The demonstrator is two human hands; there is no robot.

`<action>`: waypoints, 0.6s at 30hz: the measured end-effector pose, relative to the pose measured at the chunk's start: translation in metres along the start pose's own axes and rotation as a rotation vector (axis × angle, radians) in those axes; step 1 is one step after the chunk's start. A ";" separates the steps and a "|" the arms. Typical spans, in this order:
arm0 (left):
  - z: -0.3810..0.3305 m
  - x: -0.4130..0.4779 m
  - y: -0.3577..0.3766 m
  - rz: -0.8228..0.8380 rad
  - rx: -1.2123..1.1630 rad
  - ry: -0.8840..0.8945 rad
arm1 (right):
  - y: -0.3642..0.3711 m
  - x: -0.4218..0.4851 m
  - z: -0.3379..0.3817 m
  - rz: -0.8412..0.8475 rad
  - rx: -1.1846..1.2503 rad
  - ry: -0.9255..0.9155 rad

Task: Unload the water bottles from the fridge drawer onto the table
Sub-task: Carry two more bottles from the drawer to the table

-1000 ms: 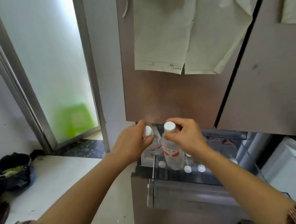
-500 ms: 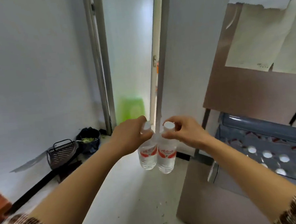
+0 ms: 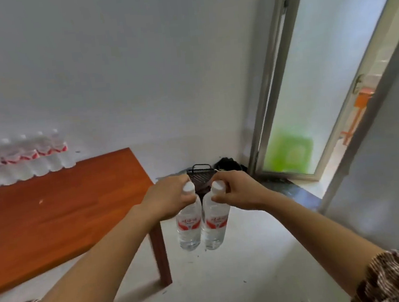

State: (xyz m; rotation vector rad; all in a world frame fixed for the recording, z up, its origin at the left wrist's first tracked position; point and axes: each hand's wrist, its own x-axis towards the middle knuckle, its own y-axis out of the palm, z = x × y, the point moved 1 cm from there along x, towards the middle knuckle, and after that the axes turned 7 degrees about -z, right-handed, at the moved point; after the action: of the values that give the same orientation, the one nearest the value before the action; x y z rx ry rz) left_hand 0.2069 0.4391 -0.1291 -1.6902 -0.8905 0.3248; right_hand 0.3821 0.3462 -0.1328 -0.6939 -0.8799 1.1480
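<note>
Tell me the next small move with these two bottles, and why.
Probably swing the left bottle and right bottle leftward over the table and set them on its bare wood. The left hand and right hand grip their necks over the floor, right of the table's corner; other bottles line its far edge.

No writing can be read. The left bottle [image 3: 188, 222] and right bottle [image 3: 215, 222] each carry a red-and-white label with white script, too blurred to make out. The bottle row [image 3: 23, 158] on the far-left table [image 3: 53, 213] shows red labels, also illegible.
</note>
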 end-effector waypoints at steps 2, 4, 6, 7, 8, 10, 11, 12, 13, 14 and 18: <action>0.040 -0.003 -0.013 -0.021 0.018 -0.069 | 0.023 0.034 0.024 0.048 0.006 -0.054; 0.080 -0.004 -0.022 -0.037 0.034 -0.125 | 0.047 0.067 0.044 0.066 0.000 -0.115; 0.120 -0.003 -0.031 -0.049 0.043 -0.190 | 0.071 0.101 0.061 0.096 0.002 -0.163; 0.139 -0.001 -0.035 -0.054 0.050 -0.216 | 0.083 0.119 0.070 0.113 0.002 -0.184; 0.158 0.001 -0.038 -0.053 0.058 -0.237 | 0.096 0.137 0.079 0.131 -0.001 -0.205; 0.196 0.007 -0.046 -0.041 0.080 -0.270 | 0.120 0.174 0.096 0.164 -0.003 -0.257; 0.214 0.010 -0.050 -0.032 0.092 -0.287 | 0.132 0.191 0.106 0.181 -0.002 -0.280; 0.232 0.015 -0.055 -0.026 0.101 -0.308 | 0.144 0.209 0.115 0.195 -0.003 -0.301; 0.251 0.019 -0.061 -0.023 0.111 -0.326 | 0.156 0.227 0.124 0.206 -0.010 -0.324; 0.269 0.023 -0.066 -0.022 0.126 -0.341 | 0.167 0.245 0.134 0.217 -0.022 -0.348; 0.340 0.032 -0.085 -0.041 0.177 -0.411 | 0.210 0.311 0.173 0.241 -0.071 -0.447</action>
State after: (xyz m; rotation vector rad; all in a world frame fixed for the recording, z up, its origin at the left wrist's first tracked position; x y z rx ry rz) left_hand -0.0181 0.7093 -0.1525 -1.4622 -1.1575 0.7197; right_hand 0.1833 0.7077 -0.1517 -0.6217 -1.2412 1.5273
